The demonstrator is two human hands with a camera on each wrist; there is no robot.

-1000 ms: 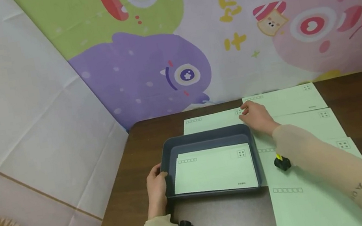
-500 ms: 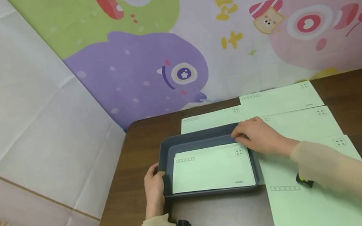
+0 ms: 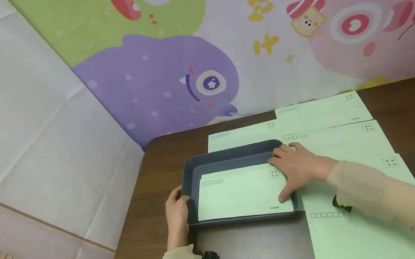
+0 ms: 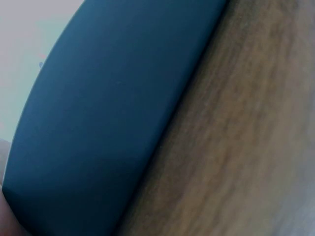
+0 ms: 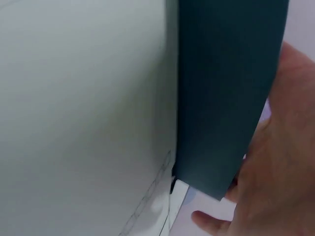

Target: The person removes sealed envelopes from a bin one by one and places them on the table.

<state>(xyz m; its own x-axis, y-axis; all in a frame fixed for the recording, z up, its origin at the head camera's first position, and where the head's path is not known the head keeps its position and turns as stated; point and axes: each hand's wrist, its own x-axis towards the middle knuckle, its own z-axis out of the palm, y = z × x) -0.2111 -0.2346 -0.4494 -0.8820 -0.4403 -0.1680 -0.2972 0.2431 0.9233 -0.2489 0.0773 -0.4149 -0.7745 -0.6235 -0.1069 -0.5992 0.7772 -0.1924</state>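
A dark blue-grey rectangular tray (image 3: pixel 232 153) sits on the table, holding a stack of pale envelopes (image 3: pixel 238 193) with printed postcode boxes and a stamp square. My left hand (image 3: pixel 176 212) grips the tray's left side, thumb over the rim; the left wrist view shows mostly the tray's outer wall (image 4: pixel 108 98). Across the right rim reaches my right hand (image 3: pixel 297 164), fingers and thumb spread at the stack's right end. In the right wrist view the right hand (image 5: pixel 280 157) shows beyond the tray wall (image 5: pixel 226 93); its fingertips are partly hidden there.
Several more envelopes lie overlapping on the dark wooden table (image 3: pixel 143 190), behind and right of the tray, such as the back envelope (image 3: pixel 322 114) and the near one (image 3: pixel 356 233). A cartoon-printed cloth (image 3: pixel 166 77) hangs behind the table.
My right hand has come from the envelopes behind the tray, forward to its right side, and its fingers have spread over the stack's right end. The left hand still grips the tray.
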